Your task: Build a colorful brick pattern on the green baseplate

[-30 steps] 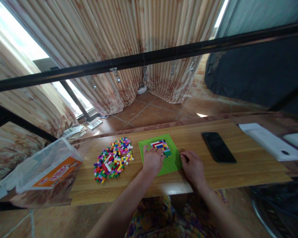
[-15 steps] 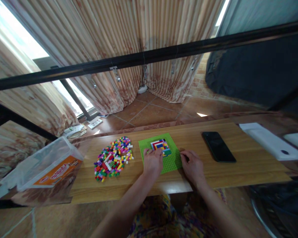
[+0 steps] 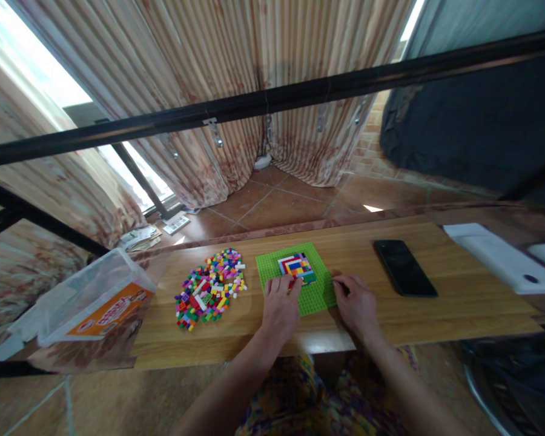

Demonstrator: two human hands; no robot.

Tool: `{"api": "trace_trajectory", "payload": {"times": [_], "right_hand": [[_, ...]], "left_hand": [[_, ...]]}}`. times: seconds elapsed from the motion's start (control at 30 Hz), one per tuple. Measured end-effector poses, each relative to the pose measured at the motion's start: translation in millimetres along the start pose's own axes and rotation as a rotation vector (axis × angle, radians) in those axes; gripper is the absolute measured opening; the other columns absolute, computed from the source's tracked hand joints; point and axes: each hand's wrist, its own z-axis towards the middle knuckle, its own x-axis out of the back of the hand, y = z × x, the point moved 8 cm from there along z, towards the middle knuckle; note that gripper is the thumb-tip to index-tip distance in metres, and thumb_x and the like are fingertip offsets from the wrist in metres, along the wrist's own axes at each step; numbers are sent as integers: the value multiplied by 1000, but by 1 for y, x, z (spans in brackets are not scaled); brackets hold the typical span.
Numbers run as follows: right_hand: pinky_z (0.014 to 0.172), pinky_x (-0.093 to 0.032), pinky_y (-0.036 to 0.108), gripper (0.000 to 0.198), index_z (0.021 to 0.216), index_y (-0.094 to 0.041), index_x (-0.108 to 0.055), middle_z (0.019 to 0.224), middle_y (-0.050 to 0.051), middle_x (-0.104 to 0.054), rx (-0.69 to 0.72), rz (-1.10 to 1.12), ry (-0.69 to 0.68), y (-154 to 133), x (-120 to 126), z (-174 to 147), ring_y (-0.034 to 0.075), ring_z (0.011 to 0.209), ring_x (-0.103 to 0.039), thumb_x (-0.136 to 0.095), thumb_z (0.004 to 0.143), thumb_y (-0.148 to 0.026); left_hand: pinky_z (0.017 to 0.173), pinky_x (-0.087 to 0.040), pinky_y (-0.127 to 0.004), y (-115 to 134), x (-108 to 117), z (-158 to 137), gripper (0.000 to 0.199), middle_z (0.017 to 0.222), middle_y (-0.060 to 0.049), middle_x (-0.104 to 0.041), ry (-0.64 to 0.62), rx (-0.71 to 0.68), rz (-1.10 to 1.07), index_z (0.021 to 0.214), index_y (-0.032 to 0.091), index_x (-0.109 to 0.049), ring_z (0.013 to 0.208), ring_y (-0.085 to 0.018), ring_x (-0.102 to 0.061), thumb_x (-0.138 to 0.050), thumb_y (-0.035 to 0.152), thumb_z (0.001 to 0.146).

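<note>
Left hand (image 3: pixel 280 306): fingers bent close together over the near edge of the build (image 3: pixel 298 266); whether they pinch anything, I cannot tell.
Right hand (image 3: pixel 358 306): fingers loosely curled at the right edge of the plate (image 3: pixel 317 297); any hold is unclear.
Plate: green, studded, square, flat on the counter (image 3: pixel 352 251), partly under the left hand.
Build: on the plate, blocky, multicoloured, in nested angles.
Heap (image 3: pixel 209 292): loose, hard-edged plastic bricks (image 3: pixel 227 263), left of the plate.
Phone (image 3: pixel 405 267): smooth black slab, right of the plate.
Counter: long, wood-grained, glossy near the front.
Tub (image 3: pixel 100 290): clear plastic, orange label (image 3: pixel 109 315).
Floor (image 3: pixel 272 203): brown tiles.
Bar (image 3: pixel 240 109): black, straight.
Curtains (image 3: pixel 200 66): pleated, striped cloth.
Count: two hands, one plate, one build, one heap, one phone, one tub; bricks too many to count.
</note>
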Motion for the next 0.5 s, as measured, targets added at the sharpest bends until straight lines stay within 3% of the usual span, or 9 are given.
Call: {"api": "trace_trajectory", "payload": {"times": [0.5], "right_hand": [[78,-48,35,20,85,-19,-67,89,9,-68,32,-28,9,-3,0,-1,21,83,-61,-49,88,-26]], "left_hand": [[95,-42,-46,6,-1,3,33,116,-7,-64,-5,-25,153,124,20,-58,102,-24,-54,-45,16,94]]}}
